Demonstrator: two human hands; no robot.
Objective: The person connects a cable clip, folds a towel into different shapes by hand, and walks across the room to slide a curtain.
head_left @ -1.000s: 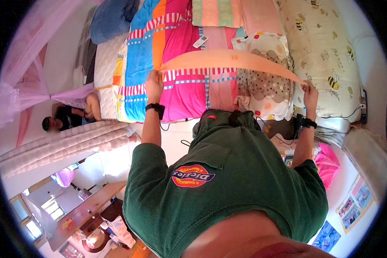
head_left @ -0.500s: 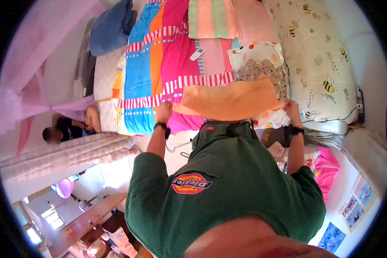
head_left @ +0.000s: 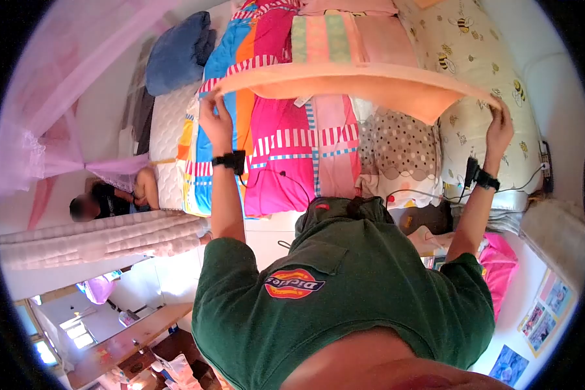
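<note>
An orange cloth (head_left: 364,84) is stretched in the air between my two hands, its upper edge arched and a lower part sagging toward the right. My left hand (head_left: 216,120) pinches its left corner above the striped bedding (head_left: 276,123). At the opposite corner, my right hand (head_left: 499,127) grips the cloth over the bee-print padding (head_left: 487,91). Below the cloth lies a polka-dot pillow (head_left: 400,140). A green-and-peach striped folded cloth (head_left: 325,36) rests farther up the bed. The white remote (head_left: 302,101) is mostly hidden by the orange cloth.
A folded blue blanket (head_left: 175,55) lies at the upper left of the bed. Another person (head_left: 114,198) is at the left, beside pink netting (head_left: 39,156). Thin cables run along the near bed edge, and a power strip (head_left: 546,162) is at the right.
The orange cloth was stretched, then lowered and slack near my waist; now it is raised and spread again. Both hands have moved up and farther apart, still holding its corners.
</note>
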